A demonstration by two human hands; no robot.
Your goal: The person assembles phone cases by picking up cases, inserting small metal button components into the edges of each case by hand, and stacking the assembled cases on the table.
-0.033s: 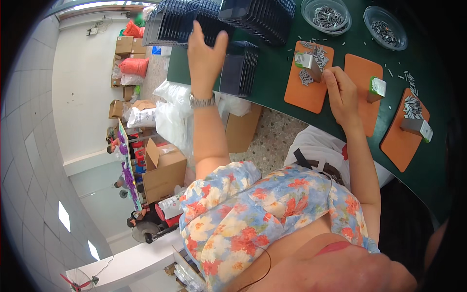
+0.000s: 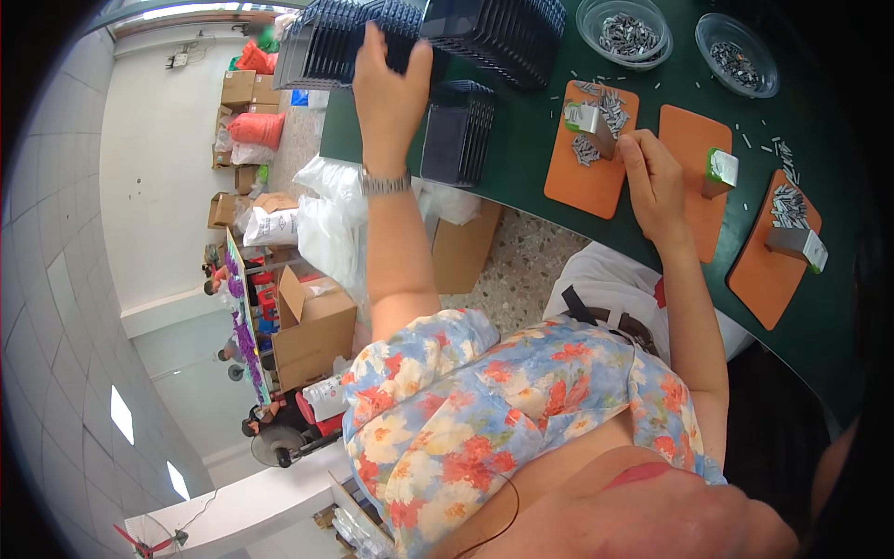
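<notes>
"Spanning the upper right: what?"
"Dark-green desk (image 2: 523,149), carrying stacked dark rectangular plastic trays (image 2: 498,42), then three orange rounded-corner boards (image 2: 577,184)."
"Hands?"
"Left hand (image 2: 391,102) open, fingers spread by the trays. Right hand (image 2: 655,184) curled at a silver, green-ended block (image 2: 602,135) on the leftmost board; cannot tell if gripping."
"Smallest?"
"Grey cylindrical pieces (image 2: 612,110), heaped beside that block."

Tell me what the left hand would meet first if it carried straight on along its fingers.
The left hand would probably meet the stack of dark trays at the table's far-left edge; its fingertips already overlap them in view, though depth is unclear.
</notes>
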